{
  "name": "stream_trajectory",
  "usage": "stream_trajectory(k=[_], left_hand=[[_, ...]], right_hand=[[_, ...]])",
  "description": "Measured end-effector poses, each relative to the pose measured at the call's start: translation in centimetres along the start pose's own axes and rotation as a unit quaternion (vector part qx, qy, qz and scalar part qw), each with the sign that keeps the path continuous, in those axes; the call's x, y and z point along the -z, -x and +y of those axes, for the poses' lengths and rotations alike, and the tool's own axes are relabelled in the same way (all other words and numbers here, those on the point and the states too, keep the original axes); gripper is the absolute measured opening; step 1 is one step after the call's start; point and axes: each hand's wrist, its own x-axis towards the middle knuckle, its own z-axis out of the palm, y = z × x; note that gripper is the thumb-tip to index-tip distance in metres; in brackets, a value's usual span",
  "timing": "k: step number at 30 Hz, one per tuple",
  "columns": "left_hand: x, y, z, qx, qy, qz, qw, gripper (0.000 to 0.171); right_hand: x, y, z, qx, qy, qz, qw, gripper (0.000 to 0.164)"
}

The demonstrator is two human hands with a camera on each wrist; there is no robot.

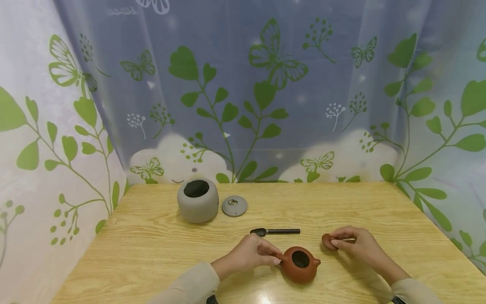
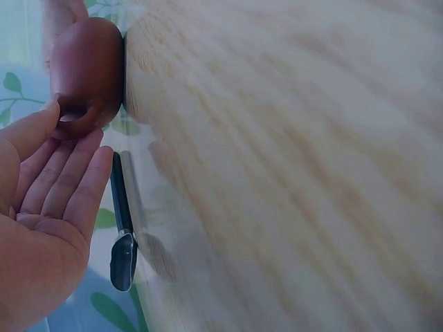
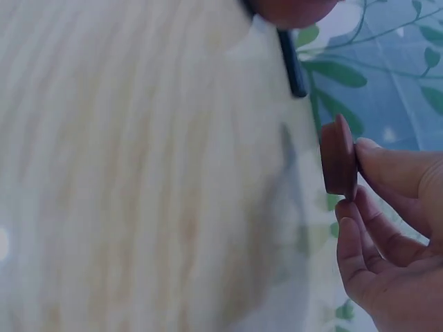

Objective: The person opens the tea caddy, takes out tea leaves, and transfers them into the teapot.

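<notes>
A reddish-brown clay teapot (image 1: 300, 276) stands lidless on the table at the front, its round mouth showing a dark inside and its spout pointing right. My left hand (image 1: 250, 255) pinches the teapot's handle between thumb and fingers; the left wrist view shows the teapot (image 2: 86, 62) with the thumb at the handle loop. To the right, my right hand (image 1: 357, 245) holds the small teapot lid (image 1: 328, 242) by thumb and fingertips. In the right wrist view the lid (image 3: 338, 158) is seen edge-on, apart from the teapot.
Behind the teapot lies a black scoop (image 1: 282, 231) with a long handle. A grey round jar (image 1: 198, 207) stands uncovered at the back left, with its grey lid (image 1: 234, 207) beside it on the wooden table (image 1: 152, 245). A leaf-patterned curtain (image 1: 235, 105) borders the table.
</notes>
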Motion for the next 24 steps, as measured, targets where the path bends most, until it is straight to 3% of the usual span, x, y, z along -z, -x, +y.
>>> stream_trajectory(k=[9, 24], left_hand=[[-0.1, 0.1, 0.1, 0.001, 0.008, -0.002, 1.0, 0.013], [0.2, 0.2, 0.0, -0.019, 0.0, -0.01, 0.9998, 0.013]], right_hand=[[-0.4, 0.2, -3.3, 0.049, -0.053, -0.043, 0.996, 0.025], [-2.7, 0.7, -6.2, 0.134, -0.062, -0.116, 0.982, 0.016]])
